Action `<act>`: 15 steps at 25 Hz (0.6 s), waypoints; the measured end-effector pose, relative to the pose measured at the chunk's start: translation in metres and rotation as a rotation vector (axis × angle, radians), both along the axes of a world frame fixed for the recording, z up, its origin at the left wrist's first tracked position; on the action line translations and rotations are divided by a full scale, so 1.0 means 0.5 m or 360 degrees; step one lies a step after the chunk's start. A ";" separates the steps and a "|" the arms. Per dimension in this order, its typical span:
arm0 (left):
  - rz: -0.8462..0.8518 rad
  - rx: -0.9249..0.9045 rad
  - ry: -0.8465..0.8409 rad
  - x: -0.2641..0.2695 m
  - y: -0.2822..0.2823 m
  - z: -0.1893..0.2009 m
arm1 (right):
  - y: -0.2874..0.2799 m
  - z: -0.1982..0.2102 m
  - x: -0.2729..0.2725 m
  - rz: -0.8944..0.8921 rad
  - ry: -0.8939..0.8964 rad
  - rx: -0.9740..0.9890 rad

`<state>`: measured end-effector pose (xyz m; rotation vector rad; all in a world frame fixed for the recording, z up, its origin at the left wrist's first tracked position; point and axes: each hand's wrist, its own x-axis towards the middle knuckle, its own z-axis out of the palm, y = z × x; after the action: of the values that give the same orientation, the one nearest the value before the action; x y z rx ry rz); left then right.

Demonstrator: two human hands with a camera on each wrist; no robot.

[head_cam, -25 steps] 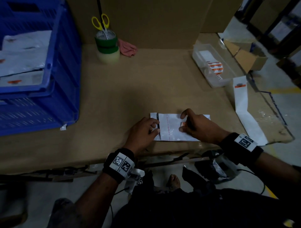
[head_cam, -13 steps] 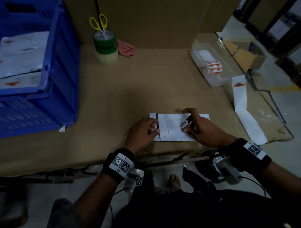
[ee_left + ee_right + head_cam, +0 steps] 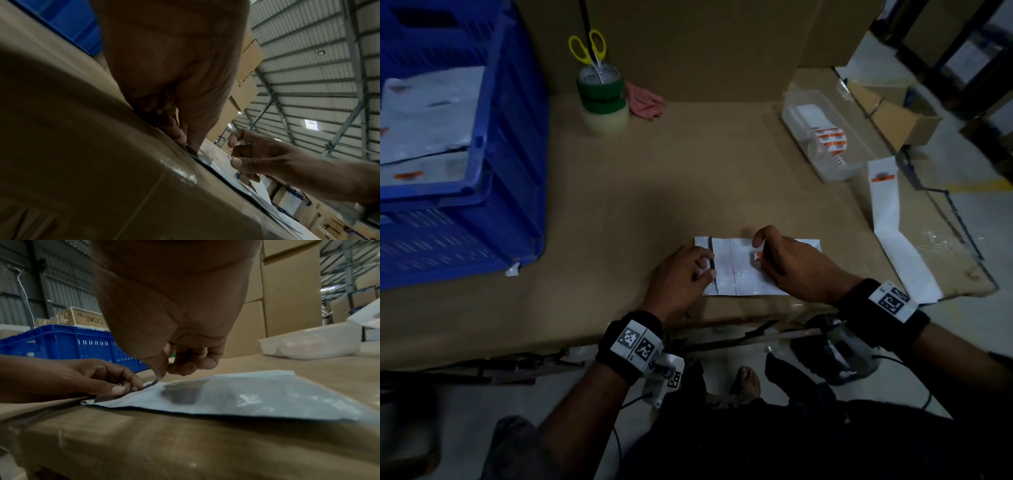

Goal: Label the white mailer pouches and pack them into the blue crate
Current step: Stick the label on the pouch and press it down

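A white mailer pouch [image 3: 736, 274] lies flat near the table's front edge. My left hand [image 3: 707, 270] holds its left end by the dark strip, with curled fingers and thumb [image 3: 123, 386] pinching the edge. My right hand [image 3: 758, 251] hovers over the pouch's middle and pinches a small orange-and-white label [image 3: 756, 256] between thumb and fingers; in the right wrist view the label [image 3: 154, 381] hangs just above the pouch [image 3: 257, 395]. The blue crate [image 3: 517, 144] stands at the left, with several white pouches [image 3: 431, 113] inside.
Stacked tape rolls with yellow scissors [image 3: 602, 99] and a pink cloth [image 3: 645, 102] sit at the back. A clear tray with a label roll [image 3: 825, 140] is at the back right. Another long white pouch [image 3: 893, 236] lies at the right edge. A cardboard wall backs the table.
My right hand has shifted slightly over the pouch and the orange label now shows at its thumb. The left hand has stayed at the pouch's left end.
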<state>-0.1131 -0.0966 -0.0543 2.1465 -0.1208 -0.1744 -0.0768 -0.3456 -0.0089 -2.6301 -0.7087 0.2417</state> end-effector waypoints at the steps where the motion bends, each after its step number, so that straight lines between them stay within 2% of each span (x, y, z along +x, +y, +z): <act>1: -0.0004 0.0020 0.0000 0.000 0.000 0.001 | 0.002 -0.004 0.000 0.0007 0.0013 0.0034; 5: -0.0023 0.0033 -0.0021 0.002 0.003 0.002 | 0.011 -0.007 0.000 0.0099 0.0079 0.0099; 11: 0.0066 -0.0202 0.0154 0.017 -0.011 0.005 | 0.033 -0.004 0.010 0.0342 -0.0028 0.0045; 15: 0.0149 -0.0256 0.0217 0.028 -0.014 0.001 | 0.037 -0.005 0.019 0.0318 -0.0002 -0.0015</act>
<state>-0.0990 -0.1035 -0.0539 1.9691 0.0435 -0.2476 -0.0672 -0.3271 -0.0113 -2.5686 -0.9745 0.3004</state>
